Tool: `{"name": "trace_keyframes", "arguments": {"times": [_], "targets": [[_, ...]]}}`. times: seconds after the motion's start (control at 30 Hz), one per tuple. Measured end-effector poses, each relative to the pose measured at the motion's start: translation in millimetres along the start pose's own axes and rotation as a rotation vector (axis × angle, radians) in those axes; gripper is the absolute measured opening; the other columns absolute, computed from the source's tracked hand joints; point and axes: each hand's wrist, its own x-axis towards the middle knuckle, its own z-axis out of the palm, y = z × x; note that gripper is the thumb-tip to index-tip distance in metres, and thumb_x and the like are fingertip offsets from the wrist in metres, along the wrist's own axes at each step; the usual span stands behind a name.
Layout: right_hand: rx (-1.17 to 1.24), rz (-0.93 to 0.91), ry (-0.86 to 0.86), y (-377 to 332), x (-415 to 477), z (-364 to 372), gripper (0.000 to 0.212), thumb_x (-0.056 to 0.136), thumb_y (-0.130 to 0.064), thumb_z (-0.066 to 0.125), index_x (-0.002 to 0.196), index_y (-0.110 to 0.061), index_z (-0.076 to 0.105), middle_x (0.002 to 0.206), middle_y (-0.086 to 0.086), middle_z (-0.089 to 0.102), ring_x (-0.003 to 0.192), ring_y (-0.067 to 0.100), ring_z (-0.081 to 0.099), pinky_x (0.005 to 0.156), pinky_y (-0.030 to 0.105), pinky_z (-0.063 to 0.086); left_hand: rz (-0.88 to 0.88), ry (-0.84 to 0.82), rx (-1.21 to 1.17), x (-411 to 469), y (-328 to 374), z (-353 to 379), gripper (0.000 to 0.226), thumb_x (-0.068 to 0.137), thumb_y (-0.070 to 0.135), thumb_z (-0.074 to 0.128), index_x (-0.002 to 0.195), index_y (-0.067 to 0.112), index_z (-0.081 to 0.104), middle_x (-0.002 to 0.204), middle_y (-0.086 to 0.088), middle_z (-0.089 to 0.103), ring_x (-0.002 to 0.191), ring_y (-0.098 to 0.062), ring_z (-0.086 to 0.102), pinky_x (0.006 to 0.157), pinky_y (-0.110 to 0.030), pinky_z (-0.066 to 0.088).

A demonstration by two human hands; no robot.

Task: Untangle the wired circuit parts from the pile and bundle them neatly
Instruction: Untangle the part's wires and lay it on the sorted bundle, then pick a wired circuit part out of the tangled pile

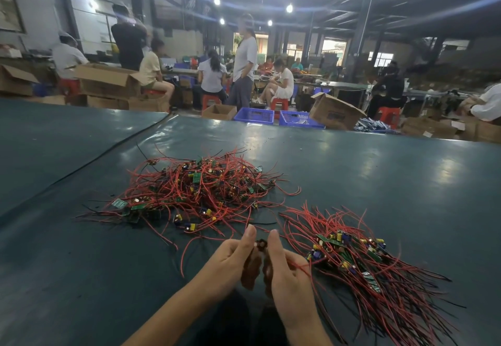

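From my head camera, looking down: my left hand (227,261) and right hand (288,275) meet just in front of me, low over the green table (393,172). Between them I hold one circuit part (261,243), a small brownish piece. The fingers of both hands are curled in around it and both thumbs stand up on either side, so each hand is closed on the same part. I hold it close and central because I judge this is where I can best see which lead goes where. A red lead (299,266) runs out from under my right fingers toward the right, which suits laying the part down on that side.

The tangled pile (195,191) lies farther out on the table, ahead and a little left. Its red and black wires cross every way, with little green boards caught among them. A few of its loose ends reach nearly to my hands, so I can draw one part out without leaning.

The sorted bundle (363,261) lies just beside my right hand. Its boards are gathered at one end and the wires fan toward the near right edge, roughly parallel. I take it that the part in my hands goes there next, boards together, once its leads are straight. Much of the pile looks unsorted.

Beyond the table's far edge are blue crates (254,115), a cardboard box (334,113) and other people at benches.
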Motion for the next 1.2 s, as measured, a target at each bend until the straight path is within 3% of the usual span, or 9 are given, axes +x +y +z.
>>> {"name": "trace_keyframes", "arguments": {"times": [0.1,0.27,0.33,0.47,0.63,0.83,0.97,1.07,1.2], "targets": [[0.093,0.152,0.202,-2.6,4.2,-10.3,0.062,0.070,-0.070,0.053,0.048,-0.012,0.054,0.053,0.010,0.045,0.049,0.017,0.044,0.050,0.037,0.042,0.052,0.109,0.161,0.4,-5.8,-6.2,0.075,0.090,0.072,0.030,0.059,0.010,0.059,0.056,-0.002,0.058,0.054,-0.015,0.055,0.057,-0.024,0.045],[0.557,0.265,0.388,-13.1,12.5,-37.7,0.069,0.088,-0.069,0.041,0.040,-0.019,0.043,0.041,-0.004,0.026,0.032,0.011,0.023,0.034,0.018,0.021,0.358,0.516,1.021,1.2,-17.0,-36.8,0.026,0.091,0.041,0.058,0.073,0.023,0.061,0.072,0.013,0.058,0.071,-0.009,0.053,0.066,-0.030,0.047],[0.674,0.258,0.410,-15.9,14.7,-45.2,0.073,0.092,-0.069,0.038,0.041,-0.018,0.047,0.041,-0.004,0.027,0.033,0.011,0.023,0.035,0.018,0.021,0.273,0.576,1.158,3.3,-19.7,-49.4,0.011,0.087,0.029,0.066,0.096,0.022,0.067,0.095,0.010,0.063,0.090,-0.016,0.057,0.082,-0.034,0.047],[0.728,0.239,0.391,-17.2,15.8,-47.6,0.063,0.094,-0.061,0.043,0.049,-0.018,0.053,0.045,-0.004,0.030,0.034,0.010,0.024,0.035,0.018,0.022,-0.071,0.512,1.294,5.7,-33.9,-67.6,0.045,0.096,0.040,0.045,0.139,0.027,0.046,0.138,0.012,0.048,0.127,-0.014,0.040,0.105,-0.034,0.033],[0.684,0.268,0.371,-15.7,15.0,-41.9,0.054,0.096,-0.055,0.046,0.060,-0.016,0.053,0.047,-0.004,0.033,0.034,0.009,0.025,0.033,0.018,0.022,-0.111,0.527,1.335,7.3,-37.5,-75.1,0.043,0.097,0.040,0.044,0.139,0.030,0.047,0.131,0.013,0.052,0.121,-0.014,0.043,0.102,-0.032,0.035],[0.656,0.281,0.375,-16.1,14.0,-39.2,0.053,0.096,-0.054,0.048,0.060,-0.016,0.055,0.048,-0.004,0.035,0.034,0.008,0.026,0.033,0.020,0.022,-0.059,0.542,1.309,4.5,-34.9,-79.0,0.026,0.097,0.039,0.050,0.117,0.033,0.066,0.109,0.012,0.062,0.105,-0.015,0.051,0.091,-0.031,0.038],[0.633,0.281,0.374,-15.6,13.2,-38.0,0.052,0.096,-0.053,0.048,0.061,-0.015,0.056,0.049,-0.004,0.035,0.034,0.008,0.026,0.033,0.020,0.022,0.276,0.660,1.145,3.6,-26.3,-74.1,0.013,0.089,0.020,0.068,0.098,0.016,0.076,0.085,0.006,0.067,0.078,-0.018,0.057,0.072,-0.036,0.045],[0.606,0.284,0.369,-14.9,13.0,-37.1,0.052,0.096,-0.054,0.047,0.064,-0.014,0.056,0.050,-0.004,0.034,0.035,0.008,0.026,0.034,0.021,0.022,0.439,0.698,0.715,5.9,-14.8,-62.7,0.013,0.089,0.020,0.064,0.098,0.017,0.073,0.080,0.008,0.067,0.070,-0.013,0.059,0.064,-0.025,0.050],[0.568,0.261,0.354,-11.4,14.4,-36.6,0.050,0.090,-0.057,0.051,0.066,-0.014,0.057,0.051,-0.004,0.034,0.037,0.007,0.025,0.033,0.020,0.021,0.292,0.681,0.082,7.0,-1.8,-44.4,0.019,0.086,0.033,0.059,0.095,0.025,0.073,0.084,0.000,0.072,0.074,-0.010,0.064,0.064,-0.023,0.052]]}}
